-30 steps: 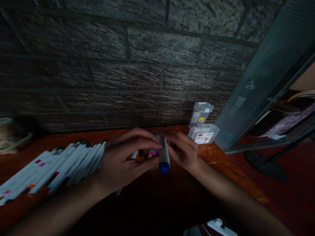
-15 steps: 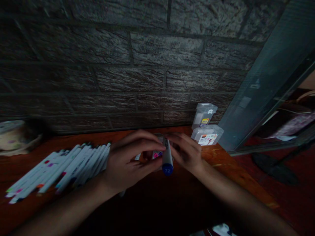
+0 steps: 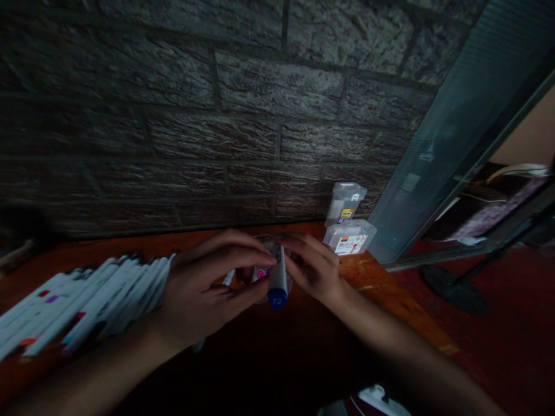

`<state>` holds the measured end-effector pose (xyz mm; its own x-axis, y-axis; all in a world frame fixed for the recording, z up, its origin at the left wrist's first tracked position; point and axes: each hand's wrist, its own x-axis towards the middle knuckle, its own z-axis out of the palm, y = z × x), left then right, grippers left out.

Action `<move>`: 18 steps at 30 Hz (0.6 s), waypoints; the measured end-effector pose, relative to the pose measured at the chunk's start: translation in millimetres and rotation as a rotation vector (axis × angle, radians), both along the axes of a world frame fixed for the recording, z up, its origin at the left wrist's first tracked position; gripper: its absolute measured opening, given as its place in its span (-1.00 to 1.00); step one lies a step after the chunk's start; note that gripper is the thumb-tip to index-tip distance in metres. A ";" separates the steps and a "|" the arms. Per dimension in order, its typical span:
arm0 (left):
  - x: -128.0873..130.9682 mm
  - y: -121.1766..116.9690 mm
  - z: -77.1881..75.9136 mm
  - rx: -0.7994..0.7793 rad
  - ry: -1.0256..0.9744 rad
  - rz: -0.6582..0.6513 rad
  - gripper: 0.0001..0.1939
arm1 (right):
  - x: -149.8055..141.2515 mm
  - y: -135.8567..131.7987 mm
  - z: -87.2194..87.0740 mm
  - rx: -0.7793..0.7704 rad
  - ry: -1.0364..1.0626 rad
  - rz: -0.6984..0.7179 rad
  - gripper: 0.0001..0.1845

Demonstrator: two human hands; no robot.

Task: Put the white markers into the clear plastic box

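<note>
A white marker (image 3: 278, 276) with a blue end numbered 72 points toward me, between my two hands. The fingers and thumb of my left hand (image 3: 202, 283) close on it from the left. My right hand (image 3: 315, 268) has its bent fingers against the marker's right side, near the far end. Partly hidden behind the fingers is a small clear plastic case (image 3: 264, 238). Pink marker ends (image 3: 261, 274) show inside it, beneath my left fingers.
Many loose white markers (image 3: 99, 294) lie in a row on the wooden table (image 3: 368, 283) at left. Two clear plastic boxes (image 3: 352, 238) stand by the brick wall (image 3: 277, 121). A white power strip (image 3: 381, 398) shows at the bottom, and a stand base (image 3: 453, 289) rests on the floor.
The view has shifted a little to the right, so everything on the table sits further left. Both hands keep nearly the same pose around the marker.
</note>
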<state>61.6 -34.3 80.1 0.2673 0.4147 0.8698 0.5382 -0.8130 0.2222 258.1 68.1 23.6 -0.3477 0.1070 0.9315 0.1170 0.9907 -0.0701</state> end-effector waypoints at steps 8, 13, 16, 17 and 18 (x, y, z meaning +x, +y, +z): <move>3.0 1.0 -1.0 -0.021 -0.055 -0.044 -0.86 | 1.6 0.7 2.7 0.025 -0.001 0.028 -0.72; 3.1 2.8 -6.0 -0.020 -0.093 -0.071 -0.84 | 2.0 4.0 0.7 0.019 -0.015 0.044 -0.69; 2.9 2.4 -5.5 -0.028 -0.082 -0.065 -0.84 | 1.5 4.3 0.3 0.013 -0.015 0.054 -0.70; 2.9 1.8 -4.6 -0.030 -0.068 -0.056 -0.85 | 1.1 3.9 0.4 0.015 -0.011 0.049 -0.72; 2.9 1.2 -3.4 -0.024 -0.054 -0.047 -0.87 | 0.8 3.3 0.5 0.018 -0.003 0.041 -0.73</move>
<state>64.5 -33.1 76.7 0.2397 0.4239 0.8734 0.4864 -0.8310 0.2698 258.9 71.3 24.0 -0.3546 0.0756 0.9319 0.0765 0.9957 -0.0516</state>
